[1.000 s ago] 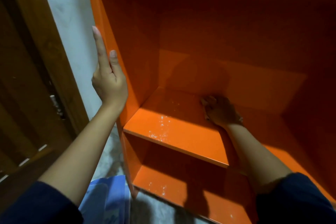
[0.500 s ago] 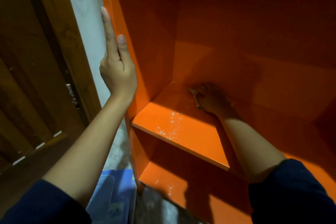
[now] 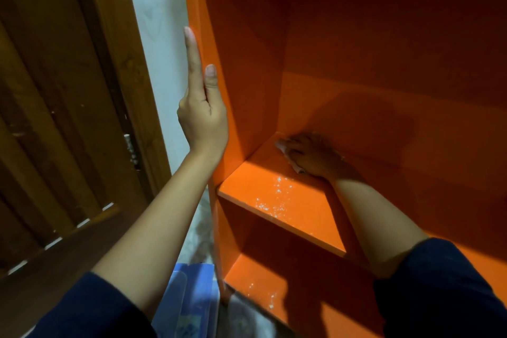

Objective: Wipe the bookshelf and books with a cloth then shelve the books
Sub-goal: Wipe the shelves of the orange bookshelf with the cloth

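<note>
My left hand [image 3: 201, 118] lies flat, fingers straight and together, against the side edge of the bookshelf [image 3: 247, 63], centre left of the frame. My right hand [image 3: 312, 156] presses the pale cloth [image 3: 281, 144] into the back left corner of the shelf board [image 3: 310, 217], right of centre; shadow hides whether my fingers curl round it

Left hand [image 3: 201, 112] raised at left, fingers straight and together, pointing up, thumb alongside. Right hand [image 3: 312, 155] reaches far, palm down, in shadow; curl of fingers not determinable. Left forearm [image 3: 153, 217] and right forearm [image 3: 378, 222] bare, both extended. Dark left sleeve [image 3: 82, 310] and right sleeve [image 3: 439, 288] at near edge.
</note>
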Demonstrator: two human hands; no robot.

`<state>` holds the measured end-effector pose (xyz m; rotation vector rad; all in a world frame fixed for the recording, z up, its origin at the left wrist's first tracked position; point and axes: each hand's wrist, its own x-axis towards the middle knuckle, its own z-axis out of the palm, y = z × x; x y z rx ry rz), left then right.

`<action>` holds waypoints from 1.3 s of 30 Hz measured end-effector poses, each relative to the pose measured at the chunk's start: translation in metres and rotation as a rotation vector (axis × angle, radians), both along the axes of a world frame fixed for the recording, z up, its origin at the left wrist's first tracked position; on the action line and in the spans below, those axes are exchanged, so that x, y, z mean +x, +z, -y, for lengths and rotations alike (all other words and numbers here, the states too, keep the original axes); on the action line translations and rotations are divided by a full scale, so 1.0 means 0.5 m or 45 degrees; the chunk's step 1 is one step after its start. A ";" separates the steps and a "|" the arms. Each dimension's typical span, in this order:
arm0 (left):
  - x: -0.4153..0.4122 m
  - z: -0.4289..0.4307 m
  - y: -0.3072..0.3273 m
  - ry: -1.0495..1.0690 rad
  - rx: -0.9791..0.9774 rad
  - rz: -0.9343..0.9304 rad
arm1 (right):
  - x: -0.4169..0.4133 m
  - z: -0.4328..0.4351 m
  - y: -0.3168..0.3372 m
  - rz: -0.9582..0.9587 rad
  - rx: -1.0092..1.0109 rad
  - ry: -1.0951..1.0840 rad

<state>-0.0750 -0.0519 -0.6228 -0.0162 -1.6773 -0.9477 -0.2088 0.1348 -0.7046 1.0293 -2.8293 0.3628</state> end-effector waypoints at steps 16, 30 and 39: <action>0.049 0.026 -0.017 -0.045 -0.194 0.177 | 0.127 0.027 0.012 0.483 -0.157 0.421; 0.045 0.027 -0.015 -0.128 -0.121 0.200 | 0.229 -0.101 0.026 0.344 -0.257 -0.153; 0.043 0.025 -0.019 -0.150 -0.104 0.147 | 0.295 -0.004 -0.003 -0.028 -0.042 -0.443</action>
